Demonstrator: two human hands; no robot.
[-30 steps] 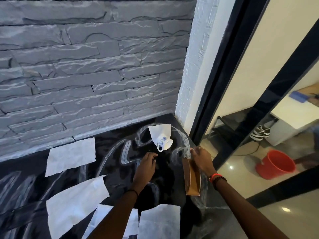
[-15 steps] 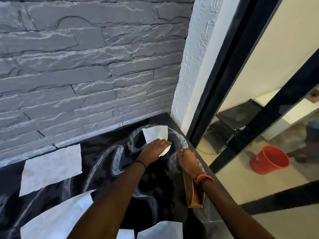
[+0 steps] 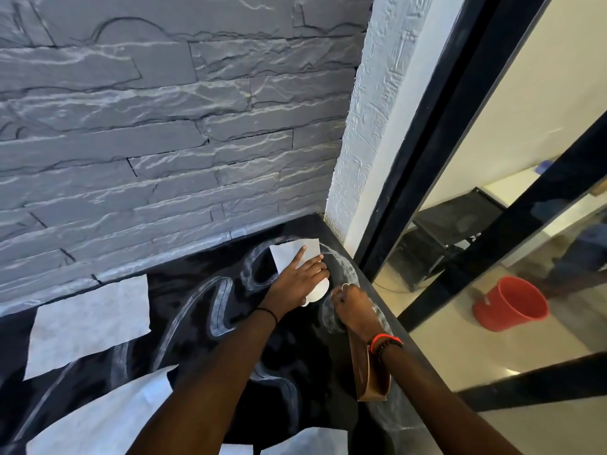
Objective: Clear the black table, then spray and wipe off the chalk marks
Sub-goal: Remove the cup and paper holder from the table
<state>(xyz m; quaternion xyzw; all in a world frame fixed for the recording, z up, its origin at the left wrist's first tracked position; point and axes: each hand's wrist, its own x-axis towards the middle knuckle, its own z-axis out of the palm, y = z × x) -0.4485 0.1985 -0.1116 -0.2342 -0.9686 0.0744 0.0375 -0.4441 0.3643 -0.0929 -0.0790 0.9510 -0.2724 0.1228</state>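
The black table (image 3: 184, 290) carries broad white chalk marks (image 3: 223, 310). A white cup (image 3: 292, 254) lies on its side near the far right corner. My left hand (image 3: 295, 280) is laid over the cup and holds it, index finger stretched along its side. My right hand (image 3: 349, 305) is just right of the cup's rim, its fingers curled with nothing seen in them. A brown paper bag (image 3: 371, 372) stands on edge under my right wrist at the table's right edge.
Several white paper sheets lie on the table: one at the left (image 3: 88, 323), one nearer me (image 3: 98, 415), one at the front edge (image 3: 305, 441). A grey stone wall (image 3: 164, 142) backs the table. Beyond a black-framed glass partition (image 3: 427, 159) stands a red bucket (image 3: 510, 303) on the floor.
My left hand reached forward from the bare table onto the white cup and now covers it. My right hand moved from the brown bag's top toward the cup's rim.
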